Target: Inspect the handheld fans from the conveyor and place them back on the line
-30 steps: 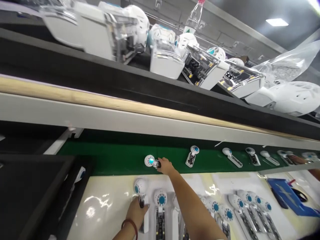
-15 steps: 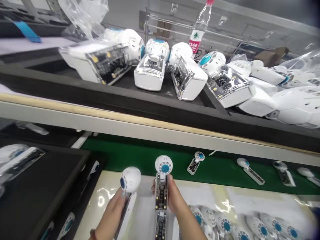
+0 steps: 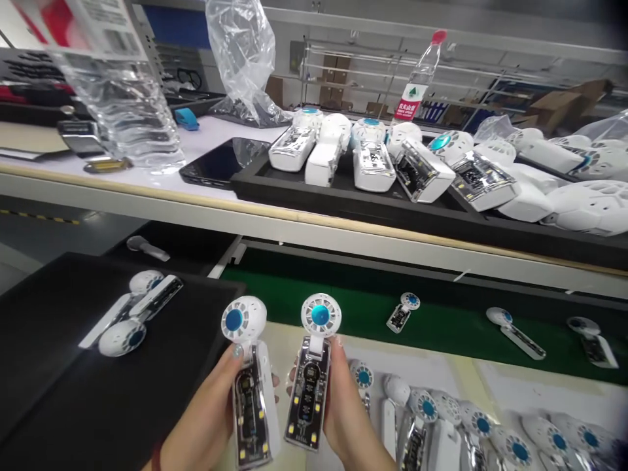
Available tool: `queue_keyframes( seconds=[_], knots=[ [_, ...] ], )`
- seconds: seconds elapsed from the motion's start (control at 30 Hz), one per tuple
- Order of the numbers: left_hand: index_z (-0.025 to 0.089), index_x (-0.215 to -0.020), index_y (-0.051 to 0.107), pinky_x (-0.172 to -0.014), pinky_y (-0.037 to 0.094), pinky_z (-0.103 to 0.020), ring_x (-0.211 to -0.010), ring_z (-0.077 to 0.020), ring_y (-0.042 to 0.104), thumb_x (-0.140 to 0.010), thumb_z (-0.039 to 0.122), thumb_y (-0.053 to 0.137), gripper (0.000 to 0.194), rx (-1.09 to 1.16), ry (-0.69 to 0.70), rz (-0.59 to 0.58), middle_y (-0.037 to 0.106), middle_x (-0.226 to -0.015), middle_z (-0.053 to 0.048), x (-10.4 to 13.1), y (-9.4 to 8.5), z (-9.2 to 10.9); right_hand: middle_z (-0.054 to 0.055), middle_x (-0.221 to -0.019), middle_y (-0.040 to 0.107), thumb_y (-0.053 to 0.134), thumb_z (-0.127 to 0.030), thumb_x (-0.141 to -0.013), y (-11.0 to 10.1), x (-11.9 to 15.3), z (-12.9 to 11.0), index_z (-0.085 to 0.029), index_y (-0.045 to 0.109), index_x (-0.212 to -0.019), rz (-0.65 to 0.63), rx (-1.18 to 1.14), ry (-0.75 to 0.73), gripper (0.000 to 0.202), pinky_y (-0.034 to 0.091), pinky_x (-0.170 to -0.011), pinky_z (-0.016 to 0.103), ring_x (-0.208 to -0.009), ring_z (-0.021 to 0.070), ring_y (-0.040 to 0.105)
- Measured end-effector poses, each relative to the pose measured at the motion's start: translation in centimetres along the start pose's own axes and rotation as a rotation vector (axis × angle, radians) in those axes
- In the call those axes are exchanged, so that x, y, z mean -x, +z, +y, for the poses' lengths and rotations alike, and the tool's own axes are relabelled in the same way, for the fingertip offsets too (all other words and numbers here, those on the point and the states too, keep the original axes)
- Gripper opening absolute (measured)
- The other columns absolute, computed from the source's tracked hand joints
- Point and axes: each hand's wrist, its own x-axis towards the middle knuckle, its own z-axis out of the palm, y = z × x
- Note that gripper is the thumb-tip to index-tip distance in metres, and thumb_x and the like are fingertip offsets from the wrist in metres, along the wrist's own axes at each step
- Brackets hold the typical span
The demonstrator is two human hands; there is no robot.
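My left hand (image 3: pixel 209 399) is closed around the handle of a white handheld fan (image 3: pixel 251 399), whose round head has a blue centre. Its clear handle cover shows a dark circuit board, facing me at a slight angle. A second, matching handheld fan (image 3: pixel 309 392) is gripped by my right hand (image 3: pixel 346 405), with its board side toward me and its head up. The two fans are side by side over the pale work surface, a narrow gap between them. Fingertips behind both handles are partly hidden.
On the right of the work surface stand several similar fans (image 3: pixel 426 405). More lie along the green belt (image 3: pixel 353 307) and on the black box (image 3: pixel 44 307) at left. Above, a shelf edge (image 3: pixel 275 212) crosses the view, bearing a black tray (image 3: pixel 304 196) of fans and a bottle (image 3: pixel 412 91).
The view has swung left, showing more of the shelf and the black box. The left fan has turned so its circuit board faces me, and both fans are held closer together.
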Motion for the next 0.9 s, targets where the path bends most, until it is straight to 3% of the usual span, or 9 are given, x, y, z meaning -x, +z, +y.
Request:
queue_keyframes(
  seconds=[0.1, 0.2, 0.33, 0.57, 0.7, 0.8, 0.9],
  knots=[
    [0.023, -0.118, 0.050, -0.078, 0.050, -0.034, -0.092, -0.0239, 0.061, -0.080, 0.035, 0.053, 0.039, 0.042, 0.014, -0.103, 0.065, -0.102, -0.005, 1.4, -2.3, 1.7, 0.004, -0.070, 0.064, 0.041, -0.067, -0.076, 3.3, 2.1, 0.2, -0.017, 0.062, -0.095, -0.118, -0.073, 0.063, 0.058, 0.045, -0.069, 0.030, -0.065, 0.0162, 0.058],
    [0.023, -0.123, 0.046, -0.085, 0.047, -0.036, -0.104, -0.0266, 0.056, -0.082, 0.029, 0.050, 0.041, 0.057, 0.015, -0.186, 0.062, -0.113, -0.007, 2.9, -4.3, 3.4, 0.007, -0.077, 0.065, 0.035, -0.066, -0.079, 6.1, 3.7, 0.6, -0.016, 0.064, -0.098, -0.227, -0.048, 0.048, 0.061, 0.044, -0.076, 0.033, -0.069, 0.0179, 0.059],
    [0.023, -0.125, 0.045, -0.089, 0.046, -0.037, -0.107, -0.0281, 0.054, -0.083, 0.032, 0.050, 0.043, 0.069, 0.022, -0.176, 0.059, -0.118, -0.007, 4.8, -6.2, 4.9, 0.008, -0.077, 0.066, 0.032, -0.067, -0.079, 8.6, 4.9, 1.4, -0.016, 0.065, -0.093, -0.308, -0.033, 0.027, 0.062, 0.044, -0.077, 0.036, -0.073, 0.0205, 0.060],
    [0.026, -0.126, 0.044, -0.078, 0.049, -0.031, -0.090, -0.0219, 0.062, -0.084, 0.033, 0.048, 0.043, 0.077, 0.096, -0.224, 0.062, -0.113, -0.007, 5.9, -8.3, 6.1, 0.003, -0.079, 0.065, 0.038, -0.063, -0.080, 11.4, 5.5, 2.5, -0.023, 0.061, -0.099, -0.181, -0.038, 0.099, 0.050, 0.046, -0.072, 0.031, -0.074, 0.0174, 0.060],
    [0.028, -0.128, 0.040, -0.078, 0.048, -0.028, -0.093, -0.0204, 0.061, -0.083, 0.035, 0.050, 0.047, 0.032, 0.129, -0.195, 0.063, -0.113, -0.005, 5.3, -9.7, 6.0, 0.005, -0.086, 0.064, 0.047, -0.062, -0.076, 11.4, 4.1, 4.0, -0.022, 0.055, -0.104, -0.160, 0.092, 0.081, 0.050, 0.047, -0.071, 0.034, -0.079, 0.0209, 0.061],
    [0.025, -0.131, 0.035, -0.079, 0.048, -0.030, -0.096, -0.0212, 0.060, -0.083, 0.035, 0.045, 0.050, -0.326, 0.218, -0.082, 0.061, -0.115, -0.006, 3.1, -11.9, 5.4, 0.005, -0.106, 0.061, 0.063, -0.045, -0.072, 10.0, 1.7, 5.3, -0.026, 0.046, -0.116, -0.202, 0.399, -0.069, 0.051, 0.045, -0.082, 0.036, -0.092, 0.0214, 0.058],
    [0.017, -0.127, 0.038, -0.086, 0.045, -0.031, -0.103, -0.0212, 0.057, -0.082, 0.027, 0.040, 0.046, -0.831, 0.336, 0.141, 0.059, -0.117, -0.009, -0.6, -15.2, 5.2, 0.005, -0.116, 0.057, 0.059, -0.026, -0.075, 8.6, -1.4, 6.0, -0.026, 0.051, -0.114, -0.324, 0.918, -0.336, 0.040, 0.038, -0.091, 0.040, -0.105, 0.0231, 0.050]
  ],
)
